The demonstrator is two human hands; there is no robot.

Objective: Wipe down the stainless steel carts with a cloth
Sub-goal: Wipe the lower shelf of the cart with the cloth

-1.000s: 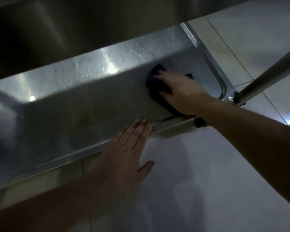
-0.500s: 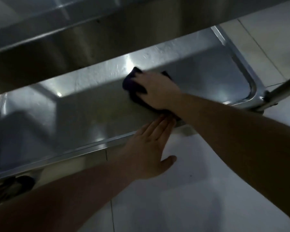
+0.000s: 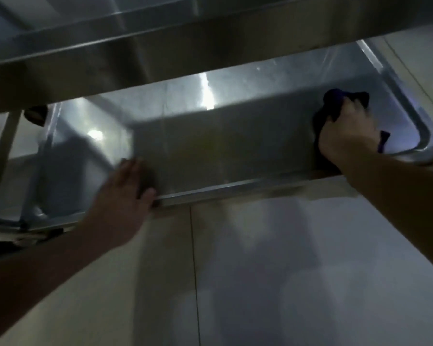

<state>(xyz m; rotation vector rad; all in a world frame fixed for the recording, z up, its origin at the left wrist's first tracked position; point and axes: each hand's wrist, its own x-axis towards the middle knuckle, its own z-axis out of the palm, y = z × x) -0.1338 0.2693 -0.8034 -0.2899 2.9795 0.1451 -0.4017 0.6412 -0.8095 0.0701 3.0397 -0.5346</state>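
Fingers of the right hand [image 3: 348, 136] are gripping a dark cloth [image 3: 335, 101] against the cart's lower shelf [image 3: 223, 151], at three o'clock; the left hand [image 3: 123, 196], fingers straight, is resting on the shelf's near rim at eight o'clock.

There is just one camera, worn on the person's head. It looks forward and steeply down, from close by, at arm's reach. The wide lens bends straight edges a little. The upper shelf [image 3: 160, 53] of the cart runs across the top of the picture, the lower shelf [image 3: 235, 151] fills the middle, and the tiled floor [image 3: 260, 283] fills the bottom. Both arms reach in from the bottom corners.
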